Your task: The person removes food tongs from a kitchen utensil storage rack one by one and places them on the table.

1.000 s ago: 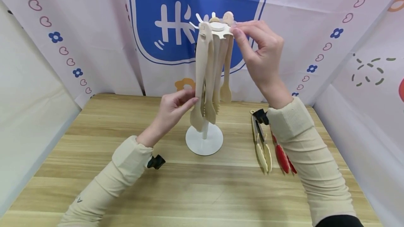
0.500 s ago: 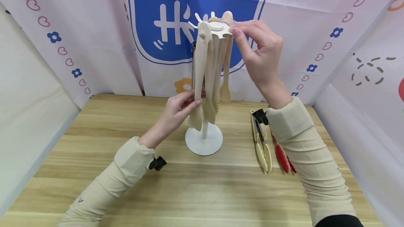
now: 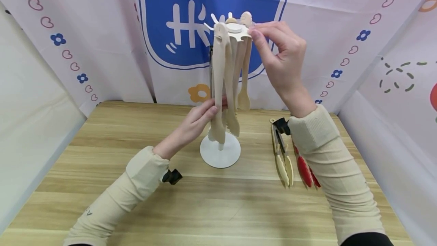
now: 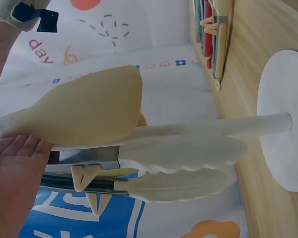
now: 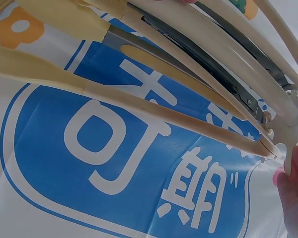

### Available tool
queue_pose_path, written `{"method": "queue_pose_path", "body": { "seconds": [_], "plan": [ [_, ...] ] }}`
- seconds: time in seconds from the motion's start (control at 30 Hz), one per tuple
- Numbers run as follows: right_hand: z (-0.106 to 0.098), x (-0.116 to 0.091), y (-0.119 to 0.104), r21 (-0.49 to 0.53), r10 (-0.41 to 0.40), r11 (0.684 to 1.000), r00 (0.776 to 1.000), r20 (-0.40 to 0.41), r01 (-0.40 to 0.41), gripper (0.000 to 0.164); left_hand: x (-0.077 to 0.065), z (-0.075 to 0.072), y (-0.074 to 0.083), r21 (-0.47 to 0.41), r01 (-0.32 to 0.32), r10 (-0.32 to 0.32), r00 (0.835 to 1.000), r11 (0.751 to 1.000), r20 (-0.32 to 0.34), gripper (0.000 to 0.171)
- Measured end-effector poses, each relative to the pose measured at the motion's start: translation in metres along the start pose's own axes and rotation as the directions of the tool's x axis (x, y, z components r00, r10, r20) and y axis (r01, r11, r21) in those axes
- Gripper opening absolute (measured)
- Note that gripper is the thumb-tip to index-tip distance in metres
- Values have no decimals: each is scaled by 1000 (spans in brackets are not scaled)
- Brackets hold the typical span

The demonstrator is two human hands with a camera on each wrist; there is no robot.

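Head view: a white rack, hung with pale utensils, is stood upright on the table. Its top edge is pinched by the right hand; the utensils are touched by the left hand, its fingers loosely extended. Cream tongs and red tongs are laid rightward.

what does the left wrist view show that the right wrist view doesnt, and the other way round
Only the left wrist view shows the stand's white base and the red tongs on the table.
Only the right wrist view shows the right hand, at the stand's top.
Both show hung utensils, the blue print and an orange flower.
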State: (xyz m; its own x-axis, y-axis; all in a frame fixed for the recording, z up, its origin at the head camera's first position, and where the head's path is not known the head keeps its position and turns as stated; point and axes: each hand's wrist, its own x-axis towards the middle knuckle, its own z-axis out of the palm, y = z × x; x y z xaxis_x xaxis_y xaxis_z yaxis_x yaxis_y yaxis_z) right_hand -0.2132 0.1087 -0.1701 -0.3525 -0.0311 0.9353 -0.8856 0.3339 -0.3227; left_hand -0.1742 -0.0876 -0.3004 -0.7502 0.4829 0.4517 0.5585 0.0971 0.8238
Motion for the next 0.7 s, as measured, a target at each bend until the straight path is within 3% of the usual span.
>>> {"method": "queue_pose_path", "body": {
  "seconds": [0.17,0.27,0.4,0.53,0.7],
  "plan": [
    [0,0,1,-1,-4,1000,1000,-4,4,8,0,-2,-3,-63,26,-22,998,998,59,54],
    [0,0,1,-5,-3,1000,1000,-3,3,8,0,-3,-4,-163,38,-22,995,986,98,57],
    [0,0,1,-7,1,1000,1000,-3,-1,8,-1,-5,-6,-379,53,11,986,924,165,62],
    [0,0,1,-11,1,1000,1000,-2,-1,8,-1,-8,-8,-496,79,27,979,865,203,71],
    [0,0,1,-15,1,1000,1000,0,-1,8,-3,-13,-10,-522,55,63,977,852,206,58]
  ]
}}
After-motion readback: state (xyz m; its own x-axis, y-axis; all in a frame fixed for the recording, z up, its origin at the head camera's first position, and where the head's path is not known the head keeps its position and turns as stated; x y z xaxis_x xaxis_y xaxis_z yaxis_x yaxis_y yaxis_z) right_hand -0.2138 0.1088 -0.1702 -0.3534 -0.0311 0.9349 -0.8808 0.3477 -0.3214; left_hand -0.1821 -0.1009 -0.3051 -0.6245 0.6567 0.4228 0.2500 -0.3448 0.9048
